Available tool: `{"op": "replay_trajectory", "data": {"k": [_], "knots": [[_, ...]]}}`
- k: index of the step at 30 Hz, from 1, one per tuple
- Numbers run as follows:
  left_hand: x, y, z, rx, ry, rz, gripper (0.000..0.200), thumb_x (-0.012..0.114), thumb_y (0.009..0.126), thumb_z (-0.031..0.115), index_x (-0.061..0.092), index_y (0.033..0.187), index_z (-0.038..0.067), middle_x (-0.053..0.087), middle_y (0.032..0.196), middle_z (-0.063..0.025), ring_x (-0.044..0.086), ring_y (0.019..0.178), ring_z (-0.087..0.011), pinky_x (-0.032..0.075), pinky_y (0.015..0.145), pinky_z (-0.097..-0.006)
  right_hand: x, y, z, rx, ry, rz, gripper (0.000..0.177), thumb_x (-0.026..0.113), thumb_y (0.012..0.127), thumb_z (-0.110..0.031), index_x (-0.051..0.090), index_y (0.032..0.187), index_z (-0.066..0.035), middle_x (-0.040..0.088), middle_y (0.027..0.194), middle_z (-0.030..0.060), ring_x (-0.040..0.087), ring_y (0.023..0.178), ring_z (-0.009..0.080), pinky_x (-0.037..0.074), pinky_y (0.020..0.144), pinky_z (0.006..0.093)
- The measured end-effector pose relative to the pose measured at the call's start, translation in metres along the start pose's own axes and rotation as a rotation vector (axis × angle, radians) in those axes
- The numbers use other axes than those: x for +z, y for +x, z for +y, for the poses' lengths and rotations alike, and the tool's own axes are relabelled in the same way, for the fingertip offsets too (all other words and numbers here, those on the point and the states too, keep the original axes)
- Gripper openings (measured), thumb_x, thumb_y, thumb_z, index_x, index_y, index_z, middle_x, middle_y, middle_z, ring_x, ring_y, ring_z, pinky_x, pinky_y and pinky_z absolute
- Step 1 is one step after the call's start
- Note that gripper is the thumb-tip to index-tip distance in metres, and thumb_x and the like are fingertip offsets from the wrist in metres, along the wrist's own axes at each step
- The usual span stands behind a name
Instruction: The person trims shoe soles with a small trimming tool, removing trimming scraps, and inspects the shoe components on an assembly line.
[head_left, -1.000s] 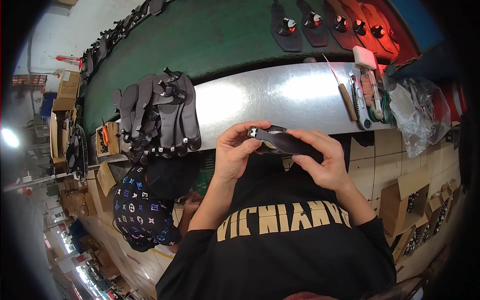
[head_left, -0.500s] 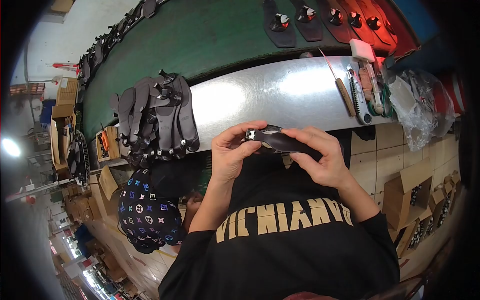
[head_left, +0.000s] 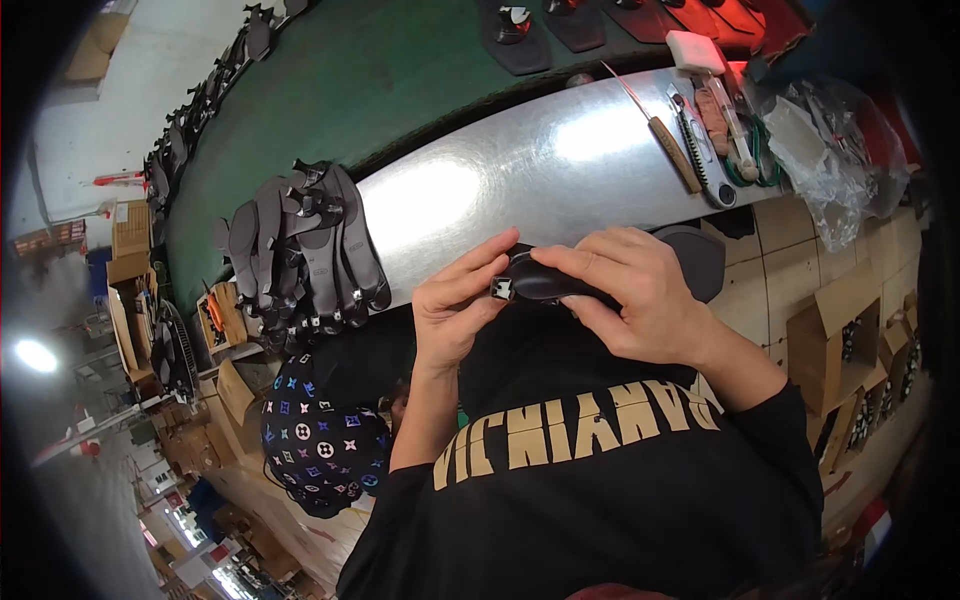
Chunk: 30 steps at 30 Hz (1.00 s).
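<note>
While left hand (head_left: 450, 315) pinches buckle (head_left: 502, 288), right hand (head_left: 635, 300) clasps strap (head_left: 540, 283).

black long-sleeved top, gold block lettering, bare hands (head_left: 560, 300)

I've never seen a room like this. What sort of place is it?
Probably a shoe factory line. The left hand and right hand hold a dark sole, a stack of soles lies on the metal bench, and more lie on the green belt.
</note>
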<state>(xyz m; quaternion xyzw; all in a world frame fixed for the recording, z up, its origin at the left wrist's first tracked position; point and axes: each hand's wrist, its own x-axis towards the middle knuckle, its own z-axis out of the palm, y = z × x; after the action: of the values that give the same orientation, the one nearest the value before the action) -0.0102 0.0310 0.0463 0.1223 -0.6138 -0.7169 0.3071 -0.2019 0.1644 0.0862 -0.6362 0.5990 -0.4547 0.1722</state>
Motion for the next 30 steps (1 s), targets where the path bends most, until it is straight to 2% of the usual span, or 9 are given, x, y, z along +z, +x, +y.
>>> {"op": "replay_trajectory", "data": {"k": [6,11,14,16,18,21,24,27,30], "knots": [[-0.001,0.001,0.003,-0.034,0.08,-0.066,0.046,0.061,0.072,-0.016,0.064,0.116,-0.003,0.052,0.131,-0.0281,0.058,0.115,-0.0256,0.051,0.09,-0.0303,0.0,0.001,-0.002,-0.004,-0.073,-0.027,0.041,0.07,0.072,-0.007,0.062,0.112,-0.005,0.058,0.079,0.0077,0.059,0.076,0.0261,0.047,0.069,0.0376],[0.012,0.003,0.009,-0.069,0.201,-0.01,0.044,0.055,0.078,-0.015,0.062,0.119,-0.003,0.05,0.135,-0.0244,0.056,0.118,-0.025,0.053,0.087,-0.027,0.0,0.001,-0.003,0.084,-0.1,-0.076,0.041,0.068,0.074,-0.008,0.061,0.115,-0.004,0.059,0.08,0.0099,0.06,0.076,0.0277,0.047,0.069,0.0382],[0.024,0.004,0.014,-0.175,0.185,0.06,0.043,0.05,0.083,-0.013,0.059,0.124,-0.002,0.048,0.138,-0.0208,0.054,0.12,-0.0252,0.055,0.085,-0.0254,0.008,-0.003,0.012,0.172,0.121,-0.022,0.042,0.067,0.075,-0.008,0.059,0.116,-0.003,0.059,0.081,0.0121,0.061,0.075,0.0292,0.047,0.068,0.0392],[0.025,0.004,0.014,-0.257,0.152,0.088,0.044,0.047,0.086,-0.011,0.057,0.126,-0.001,0.046,0.14,-0.0191,0.053,0.121,-0.025,0.056,0.083,-0.0249,0.016,-0.005,0.013,0.127,0.11,0.069,0.029,0.066,0.075,-0.006,0.063,0.104,-0.004,0.06,0.082,0.0109,0.061,0.073,0.0288,0.047,0.066,0.0386],[0.024,0.004,0.014,-0.325,0.134,0.097,0.044,0.045,0.087,-0.011,0.055,0.129,0.0,0.045,0.142,-0.018,0.053,0.122,-0.0244,0.057,0.081,-0.0248,0.013,-0.007,0.013,0.133,0.086,-0.024,0.023,0.066,0.074,-0.003,0.066,0.097,-0.005,0.061,0.083,0.0094,0.061,0.074,0.027,0.046,0.065,0.0362],[0.027,0.004,0.015,-0.343,0.139,0.144,0.044,0.044,0.087,-0.01,0.055,0.128,0.001,0.045,0.142,-0.0177,0.053,0.121,-0.0227,0.057,0.079,-0.0232,0.017,-0.006,0.013,0.066,0.005,0.022,0.017,0.068,0.072,-0.002,0.067,0.088,-0.007,0.06,0.081,0.0074,0.06,0.074,0.0262,0.045,0.065,0.0365],[0.031,0.005,0.017,-0.344,0.208,0.169,0.044,0.044,0.087,-0.011,0.056,0.128,0.001,0.046,0.141,-0.0173,0.054,0.12,-0.0217,0.057,0.08,-0.0228,0.019,-0.005,0.014,0.027,-0.045,0.023,0.019,0.069,0.07,-0.003,0.067,0.089,-0.008,0.058,0.08,0.0062,0.059,0.073,0.0252,0.044,0.066,0.0363],[0.033,0.004,0.017,-0.344,0.188,0.189,0.045,0.046,0.086,-0.011,0.056,0.128,0.0,0.045,0.141,-0.0178,0.053,0.121,-0.0212,0.056,0.079,-0.0224,0.018,-0.004,0.013,0.015,-0.062,0.016,0.012,0.067,0.074,-0.006,0.066,0.085,-0.009,0.056,0.078,0.0046,0.058,0.074,0.0249,0.043,0.067,0.037],[0.035,0.003,0.012,-0.317,0.169,0.211,0.045,0.049,0.083,-0.012,0.057,0.126,-0.002,0.048,0.139,-0.0187,0.057,0.116,-0.0195,0.057,0.077,-0.0223,0.017,-0.004,0.016,0.0,-0.06,-0.013,0.014,0.067,0.074,-0.006,0.066,0.087,-0.009,0.055,0.079,0.0051,0.058,0.075,0.0251,0.043,0.068,0.0372]]}}
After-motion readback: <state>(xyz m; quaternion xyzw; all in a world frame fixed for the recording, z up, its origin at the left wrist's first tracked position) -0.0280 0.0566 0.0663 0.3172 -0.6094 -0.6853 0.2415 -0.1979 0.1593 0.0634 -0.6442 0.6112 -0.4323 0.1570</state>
